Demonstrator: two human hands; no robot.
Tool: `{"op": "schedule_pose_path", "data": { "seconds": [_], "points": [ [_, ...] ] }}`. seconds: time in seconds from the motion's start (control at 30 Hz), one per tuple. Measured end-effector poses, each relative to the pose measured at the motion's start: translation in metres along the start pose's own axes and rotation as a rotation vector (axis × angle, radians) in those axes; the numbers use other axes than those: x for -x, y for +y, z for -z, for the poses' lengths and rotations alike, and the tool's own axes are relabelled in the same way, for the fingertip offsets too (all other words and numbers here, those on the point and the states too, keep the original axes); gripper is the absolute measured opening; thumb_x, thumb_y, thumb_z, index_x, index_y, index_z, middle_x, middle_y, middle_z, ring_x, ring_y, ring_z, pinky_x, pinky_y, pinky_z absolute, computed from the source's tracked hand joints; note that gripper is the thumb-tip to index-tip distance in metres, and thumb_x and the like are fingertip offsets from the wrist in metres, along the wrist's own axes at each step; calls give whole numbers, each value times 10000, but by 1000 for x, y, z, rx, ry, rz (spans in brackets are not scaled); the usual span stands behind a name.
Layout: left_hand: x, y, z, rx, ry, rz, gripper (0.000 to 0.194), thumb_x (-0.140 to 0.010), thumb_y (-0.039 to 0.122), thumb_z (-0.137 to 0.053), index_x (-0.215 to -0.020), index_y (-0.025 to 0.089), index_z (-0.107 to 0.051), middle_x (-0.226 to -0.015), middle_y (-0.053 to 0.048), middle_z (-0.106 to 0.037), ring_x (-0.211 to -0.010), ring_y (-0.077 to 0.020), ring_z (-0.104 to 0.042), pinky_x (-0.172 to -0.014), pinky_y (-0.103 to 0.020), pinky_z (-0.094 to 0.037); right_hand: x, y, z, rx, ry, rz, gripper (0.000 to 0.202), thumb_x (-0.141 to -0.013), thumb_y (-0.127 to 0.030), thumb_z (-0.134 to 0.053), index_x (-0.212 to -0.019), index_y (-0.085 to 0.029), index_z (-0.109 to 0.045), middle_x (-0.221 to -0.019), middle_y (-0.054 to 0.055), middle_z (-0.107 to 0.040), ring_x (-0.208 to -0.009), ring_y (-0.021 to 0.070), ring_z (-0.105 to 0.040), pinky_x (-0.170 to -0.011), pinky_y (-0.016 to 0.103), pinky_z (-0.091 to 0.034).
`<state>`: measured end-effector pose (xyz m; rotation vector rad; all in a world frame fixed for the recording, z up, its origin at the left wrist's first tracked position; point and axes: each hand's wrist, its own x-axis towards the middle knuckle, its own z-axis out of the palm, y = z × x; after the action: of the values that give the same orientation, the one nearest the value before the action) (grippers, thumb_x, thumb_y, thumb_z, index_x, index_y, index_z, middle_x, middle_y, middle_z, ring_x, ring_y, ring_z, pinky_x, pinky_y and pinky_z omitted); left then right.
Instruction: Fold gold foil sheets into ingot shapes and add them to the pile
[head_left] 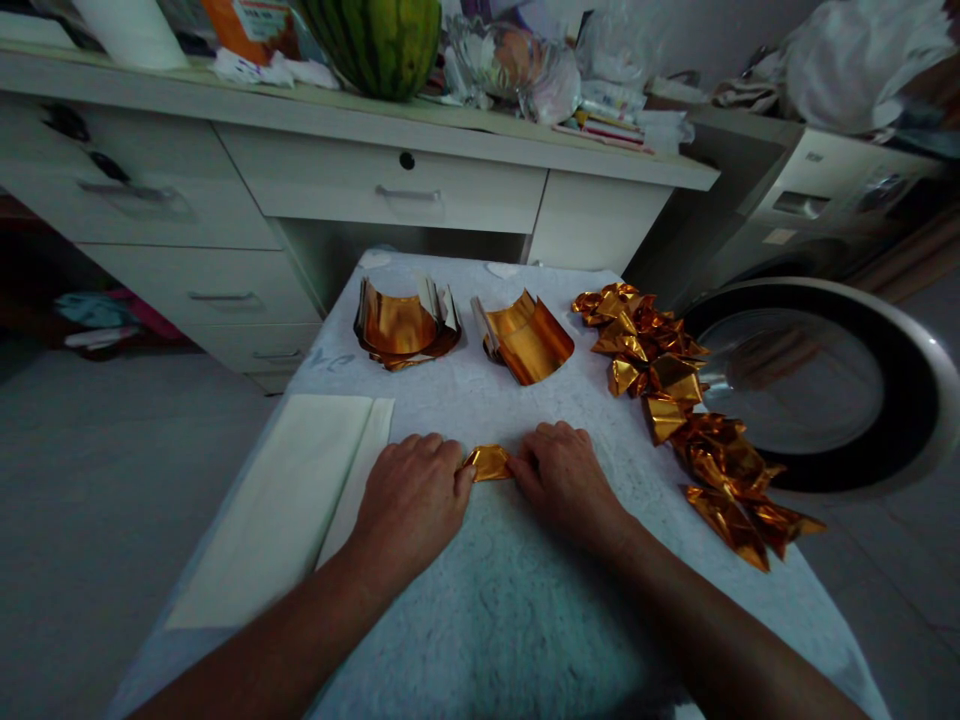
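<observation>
The small gold foil piece [491, 463] is held between the two hands, just below the middle of the frame. Its left end is pinched by the left hand [416, 490], with the thumb seen on the near side and the other fingers curled over. Its right end is pinched by the right hand [566, 478], with the thumb and the finger next to it close together at the tip. The undersides of the fingers are hidden, so it cannot be told how hard the foil is squeezed. The long way of the piece is laid from left to right, so it is lined up with the gap from one hand to the other. Neither hand is nearer, since an end is touched by each. Under the hands, a pale tablecloth [510, 610] is spread. A bit farther up the frame, two curved stacks of gold sheets are set side by side: the left stack [397, 322] is placed up and to the left of the foil piece, and the right stack [531, 340] is placed almost straight above it. On the left of the frame, white paper [277, 490] is laid flat, partly covered by the left arm. On the right, a long heap of folded gold foil [675, 385] is piled near the table's edge.
</observation>
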<state>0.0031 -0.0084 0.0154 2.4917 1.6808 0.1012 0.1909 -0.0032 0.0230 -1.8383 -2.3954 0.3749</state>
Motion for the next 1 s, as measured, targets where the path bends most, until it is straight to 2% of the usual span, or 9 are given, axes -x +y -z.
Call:
{"op": "schedule_pose_path", "data": {
  "seconds": [0.17,0.3,0.43,0.6,0.7,0.83,1.0],
  "points": [
    [0,-2,2,84,-1,48,125,-919,288,-518,-834,199,-538,-816,-57,-649,-770,-237,-596,-703,-373,-416,1,3,-5,-26,40,-3,252,-932,-311,-541,-730,-174,-605,-788,50,-624,-791,194,-517,-715,331,-297],
    [0,-4,0,185,27,30,25,-909,223,-532,-901,202,-544,-868,-41,-649,-835,-232,-593,-737,-362,-399,2,5,-9,-89,79,-17,197,-914,-298,-569,-760,-178,-597,-792,36,-617,-796,194,-511,-731,329,-296],
    [-2,-8,-4,300,37,-42,106,-898,162,-524,-918,230,-602,-908,-20,-632,-907,-229,-569,-778,-360,-383,2,3,-13,-195,119,12,34,-895,-198,-588,-912,-174,-605,-875,28,-619,-844,187,-506,-782,325,-308],
    [-6,-10,-5,335,9,-67,176,-915,161,-492,-945,243,-645,-896,-20,-618,-916,-230,-552,-804,-374,-376,2,0,-15,-183,62,214,222,-943,-88,-457,-897,-196,-646,-910,26,-608,-860,178,-467,-794,315,-307],
    [-6,-10,-5,322,8,-67,189,-922,161,-469,-949,233,-642,-903,-26,-618,-913,-229,-548,-795,-373,-374,3,-2,-14,-171,59,207,245,-929,-64,-435,-918,-188,-646,-919,31,-607,-866,178,-463,-795,316,-312],
    [-5,-10,-5,310,-6,-78,197,-919,152,-454,-954,231,-632,-915,-31,-618,-919,-225,-547,-788,-361,-376,2,-10,-9,-134,45,163,134,-929,-172,-493,-894,-180,-622,-916,38,-597,-870,184,-473,-789,323,-322],
    [-5,-16,-4,325,-53,-117,253,-910,112,-406,-988,222,-621,-941,-45,-606,-930,-227,-548,-799,-357,-385,-4,-21,-1,-16,-3,103,234,-939,-378,-526,-846,-176,-598,-912,59,-603,-868,212,-504,-772,355,-334]
  ]
}}
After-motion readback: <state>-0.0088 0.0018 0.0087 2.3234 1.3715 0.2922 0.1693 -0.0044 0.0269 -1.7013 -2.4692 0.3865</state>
